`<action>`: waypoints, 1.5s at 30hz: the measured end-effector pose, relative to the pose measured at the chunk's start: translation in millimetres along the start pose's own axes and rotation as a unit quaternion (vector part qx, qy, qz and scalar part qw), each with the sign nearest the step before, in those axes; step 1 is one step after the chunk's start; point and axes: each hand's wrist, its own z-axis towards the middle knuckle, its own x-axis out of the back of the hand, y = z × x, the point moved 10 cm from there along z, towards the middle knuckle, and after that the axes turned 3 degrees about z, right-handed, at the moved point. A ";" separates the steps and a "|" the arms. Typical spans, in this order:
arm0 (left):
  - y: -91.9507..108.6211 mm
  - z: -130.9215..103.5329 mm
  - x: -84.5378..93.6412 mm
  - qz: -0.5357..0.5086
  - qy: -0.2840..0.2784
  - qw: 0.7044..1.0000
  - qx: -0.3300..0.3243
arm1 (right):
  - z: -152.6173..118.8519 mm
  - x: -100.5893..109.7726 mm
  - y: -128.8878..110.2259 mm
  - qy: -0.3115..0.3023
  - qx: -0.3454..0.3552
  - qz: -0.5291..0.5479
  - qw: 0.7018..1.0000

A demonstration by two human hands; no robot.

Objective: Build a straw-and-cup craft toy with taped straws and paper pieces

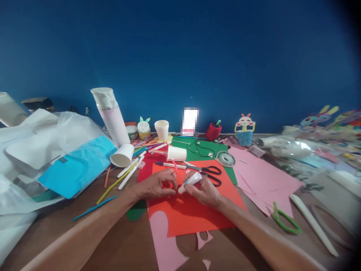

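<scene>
My right hand [203, 191] grips a white glue stick [190, 182], its tip pointing left toward my left hand [158, 184]. My left hand pinches a small red paper piece [167, 184] just above an orange-red sheet [191, 210] lying on the wooden table. Black-handled scissors [210, 173] lie right behind my right hand. A white marker pen [169, 165] and a white paper cup on its side [176, 153] rest just beyond my fingers.
Pink sheets [262, 180] lie to the right and pink offcuts [166, 244] near me. Green scissors [283, 220], a tape roll [225, 158], another tipped cup [122, 155], scattered pens [128, 173], a tall white bottle [111, 114], white plastic bags [42, 139] at left.
</scene>
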 end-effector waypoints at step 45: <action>-2.2 -3.2 -3.8 0.213 -0.044 0.976 -0.019 | -5.3 -18.7 -2.7 -0.039 -0.003 -0.108 0.993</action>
